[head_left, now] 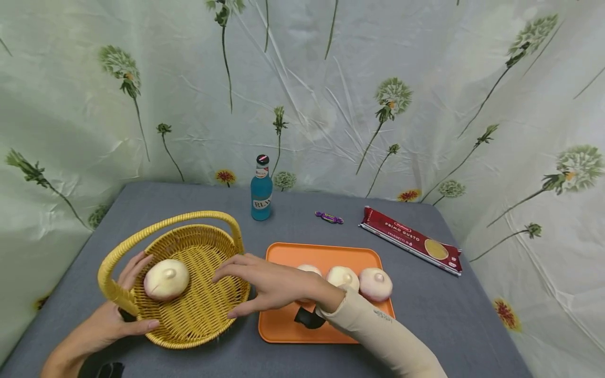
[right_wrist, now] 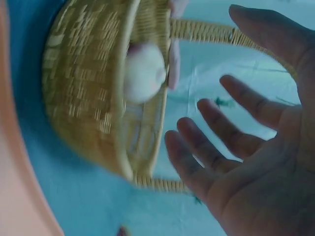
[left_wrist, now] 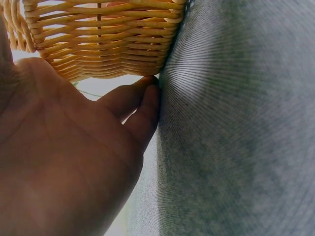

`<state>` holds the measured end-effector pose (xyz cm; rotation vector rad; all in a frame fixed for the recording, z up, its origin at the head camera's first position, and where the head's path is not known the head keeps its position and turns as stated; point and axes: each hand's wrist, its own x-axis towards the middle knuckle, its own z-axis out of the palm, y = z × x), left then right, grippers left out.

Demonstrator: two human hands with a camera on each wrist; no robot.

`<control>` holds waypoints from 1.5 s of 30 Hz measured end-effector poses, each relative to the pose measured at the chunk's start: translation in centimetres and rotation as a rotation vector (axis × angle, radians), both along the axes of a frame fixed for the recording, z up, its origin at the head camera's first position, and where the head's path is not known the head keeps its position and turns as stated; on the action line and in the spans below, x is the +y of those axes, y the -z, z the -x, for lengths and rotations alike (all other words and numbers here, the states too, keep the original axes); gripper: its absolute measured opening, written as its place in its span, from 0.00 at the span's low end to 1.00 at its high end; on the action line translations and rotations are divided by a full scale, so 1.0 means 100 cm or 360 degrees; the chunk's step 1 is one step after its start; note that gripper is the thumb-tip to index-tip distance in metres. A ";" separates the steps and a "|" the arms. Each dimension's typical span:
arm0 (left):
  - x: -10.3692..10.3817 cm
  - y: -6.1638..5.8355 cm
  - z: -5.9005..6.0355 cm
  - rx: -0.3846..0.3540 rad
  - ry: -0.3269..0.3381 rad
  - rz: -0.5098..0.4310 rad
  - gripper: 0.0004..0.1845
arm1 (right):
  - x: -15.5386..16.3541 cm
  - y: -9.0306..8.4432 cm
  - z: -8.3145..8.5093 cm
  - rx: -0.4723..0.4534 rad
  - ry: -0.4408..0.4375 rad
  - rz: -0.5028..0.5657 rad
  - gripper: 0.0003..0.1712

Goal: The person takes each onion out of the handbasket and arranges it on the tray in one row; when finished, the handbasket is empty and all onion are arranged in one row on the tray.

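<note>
A yellow wicker basket (head_left: 203, 299) with an arched handle stands at the left of the table. In it, toward the left side, lies one round cream-white, turnip-like vegetable (head_left: 167, 280) with a purplish tint and a small nub. My left hand (head_left: 111, 315) holds the basket's left side, thumb at the front rim and fingers behind the handle's foot. Over the basket's right rim hovers my right hand (head_left: 269, 281), its fingers spread and holding nothing. Three similar vegetables (head_left: 375, 284) sit on an orange tray (head_left: 326, 252), one partly hidden by my right arm.
Behind the basket and tray stands a blue bottle (head_left: 261, 189). A purple wrapped candy (head_left: 329, 217) lies beyond the tray, and a red spaghetti pack (head_left: 411, 240) lies at the right. Flower-printed cloth (head_left: 321, 105) hangs behind the grey table (head_left: 425, 315).
</note>
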<state>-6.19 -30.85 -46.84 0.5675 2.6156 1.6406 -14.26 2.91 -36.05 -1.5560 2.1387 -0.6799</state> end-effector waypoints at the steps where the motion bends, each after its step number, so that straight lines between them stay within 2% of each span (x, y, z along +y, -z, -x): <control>1: 0.000 0.000 0.000 0.0000 -0.0001 0.0000 0.63 | -0.004 0.000 0.001 -0.0040 -0.0006 0.0006 0.34; 8: 0.000 0.002 0.001 -0.0010 0.0008 -0.0026 0.63 | -0.031 0.003 0.007 -0.0332 0.0022 0.0065 0.35; 18: 0.000 -0.001 -0.001 -0.0031 0.0024 -0.0009 0.64 | -0.061 0.008 0.018 -0.0566 0.0165 0.0000 0.34; 21: 0.000 -0.002 -0.001 -0.0026 0.0030 0.0003 0.64 | -0.071 0.009 0.019 -0.0715 0.0269 0.0002 0.34; 25: -0.001 -0.001 -0.001 -0.0021 0.0028 0.0009 0.64 | -0.087 0.014 0.019 -0.0948 0.0482 0.0031 0.33; 29: -0.001 -0.001 -0.001 -0.0018 0.0010 0.0035 0.64 | -0.102 0.018 0.020 -0.1077 0.0644 0.0058 0.33; 34: 0.000 -0.001 -0.002 -0.0030 -0.0003 0.0035 0.63 | -0.119 0.024 0.023 -0.1081 0.0718 0.0028 0.32; 40: 0.002 -0.001 -0.003 -0.0018 0.0016 0.0034 0.64 | -0.133 0.039 0.023 -0.1004 0.0749 0.0031 0.29; 45: 0.001 -0.001 -0.004 -0.0025 0.0013 0.0032 0.64 | -0.137 0.040 0.021 -0.0913 0.0745 -0.0027 0.30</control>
